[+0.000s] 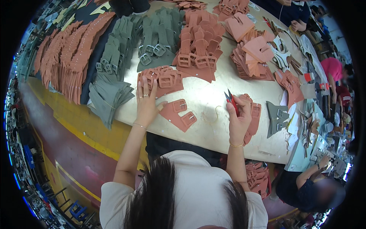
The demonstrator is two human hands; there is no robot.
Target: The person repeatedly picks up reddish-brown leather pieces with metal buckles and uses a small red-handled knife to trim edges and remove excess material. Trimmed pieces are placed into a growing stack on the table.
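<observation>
My left hand (145, 105) lies spread, its fingertips on a pile of coral leather pieces with buckles (166, 79). Its thumb reaches to the edge of a single coral leather piece (177, 116) with two covered buckles, flat on the table. In my right hand (240, 118) is a pair of red-handled thread snips (232, 102), dark blades pointing up and away. Beside and partly under that hand lie more coral buckle pieces (255, 113). A loose thread (214, 116) curls on the table between my hands.
Bundles of green buckled straps (154, 45) and coral straps (200, 42) cover the far table (206, 89). Fanned coral pieces (72, 53) are at far left. A green buckle piece (277, 117) lies at right. Co-workers (312, 187) are to the right and far right.
</observation>
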